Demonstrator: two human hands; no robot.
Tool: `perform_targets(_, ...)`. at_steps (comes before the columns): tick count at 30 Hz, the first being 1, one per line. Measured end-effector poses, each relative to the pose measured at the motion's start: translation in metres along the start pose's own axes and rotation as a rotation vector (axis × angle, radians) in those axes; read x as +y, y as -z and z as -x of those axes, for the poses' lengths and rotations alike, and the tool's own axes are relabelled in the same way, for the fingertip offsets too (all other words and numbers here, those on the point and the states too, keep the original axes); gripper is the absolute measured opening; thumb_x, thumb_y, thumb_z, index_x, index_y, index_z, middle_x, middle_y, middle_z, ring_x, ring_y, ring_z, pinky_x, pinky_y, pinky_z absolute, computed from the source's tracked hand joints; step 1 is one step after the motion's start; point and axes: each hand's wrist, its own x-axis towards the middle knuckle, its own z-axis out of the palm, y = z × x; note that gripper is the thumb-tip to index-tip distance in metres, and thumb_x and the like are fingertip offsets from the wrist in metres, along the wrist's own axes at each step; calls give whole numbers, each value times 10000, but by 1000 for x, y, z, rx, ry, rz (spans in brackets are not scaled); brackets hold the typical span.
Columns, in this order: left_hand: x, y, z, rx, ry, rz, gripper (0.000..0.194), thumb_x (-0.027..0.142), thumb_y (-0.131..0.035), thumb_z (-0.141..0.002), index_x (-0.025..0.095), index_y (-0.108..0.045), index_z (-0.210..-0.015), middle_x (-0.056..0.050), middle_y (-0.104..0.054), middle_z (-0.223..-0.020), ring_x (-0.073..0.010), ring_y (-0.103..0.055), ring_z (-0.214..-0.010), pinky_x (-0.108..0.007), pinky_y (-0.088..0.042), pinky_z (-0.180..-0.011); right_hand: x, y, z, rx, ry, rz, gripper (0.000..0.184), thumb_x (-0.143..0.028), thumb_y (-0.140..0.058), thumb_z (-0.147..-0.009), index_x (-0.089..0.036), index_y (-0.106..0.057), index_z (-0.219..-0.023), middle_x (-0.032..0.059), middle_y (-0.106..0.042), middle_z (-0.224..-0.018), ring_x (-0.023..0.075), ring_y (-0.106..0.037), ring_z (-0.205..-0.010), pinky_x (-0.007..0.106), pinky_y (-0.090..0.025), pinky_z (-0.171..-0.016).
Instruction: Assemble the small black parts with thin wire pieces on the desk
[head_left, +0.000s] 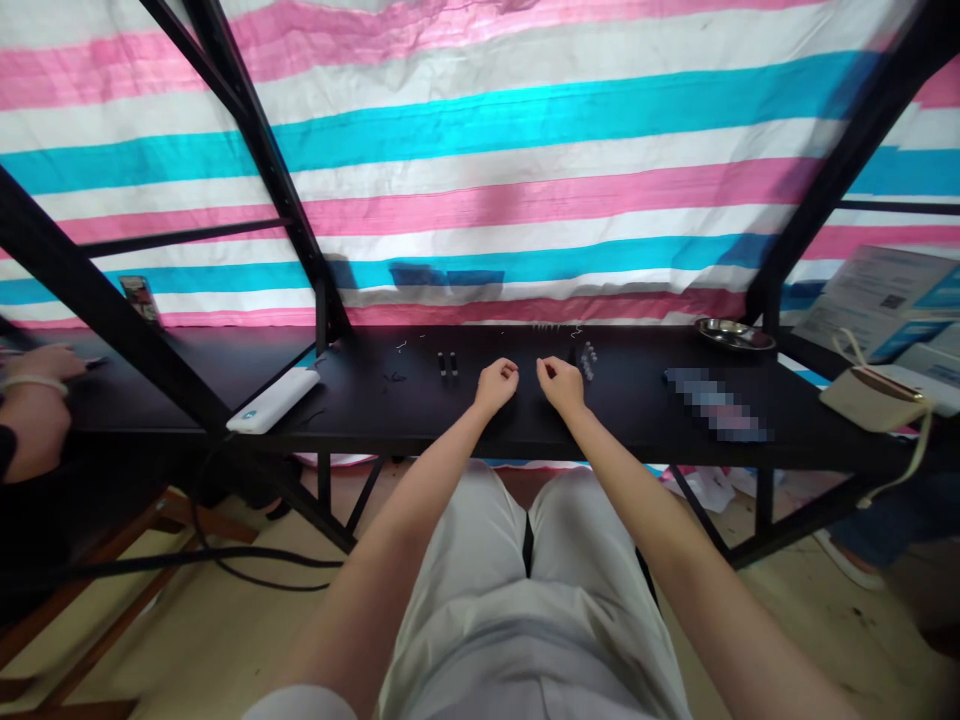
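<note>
Both of my hands are over the middle of the black table (375, 405), a short gap apart. My left hand (497, 386) is closed with its fingertips together; whatever it may hold is too small to make out. Curled in a pinch, my right hand (559, 384) likewise shows nothing I can name. Left of my left hand stand two small dark sticks with pale ends (448, 365). A cluster of small clear pieces (589, 360) lies just beyond my right hand. Thin white bits (546, 327) are scattered along the table's back edge.
A white power bank-like block (276, 400) lies at left, and a shiny metal dish (735, 335) at back right. Nearer is a blurred-out flat object (718, 405). A beige bag (874, 398) sits far right. Black frame posts (262, 150) rise on both sides. Another person's hand (49, 365) is far left.
</note>
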Motion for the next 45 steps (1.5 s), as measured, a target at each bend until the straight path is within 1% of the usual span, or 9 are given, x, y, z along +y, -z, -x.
perform_targets(4,13,29,-15,19,-94,-413,268,155,-520,-753,204,-572,-1012,-78,-624,-895,-209,-600,-841,-300,-427,-776,3,-2,1,-36,31,-16,351,-381,-365,-882,-199,-638,-757,47,-658,-731,153,-586,-687,226,-381,-637)
perform_targets(7,23,53,-27,48,64,-657,411,156,-498,-754,183,-479,-1163,-148,-527,-1157,-278,-600,-936,-356,-427,-801,3,-3,1,-38,48,-24,349,-382,-367,-878,-198,-629,-739,42,-652,-713,150,-580,-667,226,-376,-624)
perform_targets(11,28,70,-36,-43,251,-781,469,178,-524,-725,119,-435,-1182,-222,-466,-1195,-374,-571,-1002,-426,-435,-796,3,-4,2,-45,58,-33,338,-375,-374,-875,-198,-621,-727,39,-651,-712,145,-576,-658,225,-371,-618)
perform_targets(20,20,69,-36,-163,352,-778,458,163,-584,-685,115,-475,-1127,-241,-492,-1191,-372,-533,-1088,-422,-431,-859,3,-3,3,-57,56,-42,315,-360,-385,-870,-204,-613,-721,30,-648,-708,145,-576,-655,227,-365,-619)
perform_targets(27,5,66,-36,-151,248,-757,291,98,-508,-702,113,-549,-990,-218,-562,-1081,-336,-568,-1030,-395,-437,-845,4,-3,3,-47,61,-45,300,-355,-401,-862,-204,-612,-711,26,-646,-695,146,-577,-654,228,-357,-608)
perform_targets(31,1,57,-36,-110,90,-617,204,68,-489,-703,148,-574,-871,-142,-612,-957,-270,-595,-940,-366,-440,-830,6,-6,2,-44,67,-55,302,-352,-402,-863,-200,-616,-713,31,-647,-699,147,-576,-654,230,-359,-614)
perform_targets(34,3,42,-35,-71,31,-348,153,64,-501,-701,161,-570,-798,-72,-622,-826,-193,-612,-793,-310,-460,-755,5,-6,2,-39,75,-64,320,-362,-393,-874,-194,-617,-720,36,-642,-700,153,-573,-653,237,-358,-611)
perform_targets(40,22,10,-23,-87,136,328,83,94,-504,-741,143,-536,-799,-27,-601,-740,-89,-572,-525,-197,-401,-473,0,-2,3,-79,94,-98,344,-439,-360,-903,-207,-612,-868,39,-651,-819,160,-579,-731,237,-358,-617)
perform_targets(45,24,2,-12,-86,195,661,71,110,-519,-753,124,-525,-823,-36,-605,-736,-101,-595,-537,-206,-431,-475,3,-7,2,-154,135,-76,307,-349,-311,-928,-202,-573,-867,46,-625,-821,156,-564,-717,236,-353,-617)
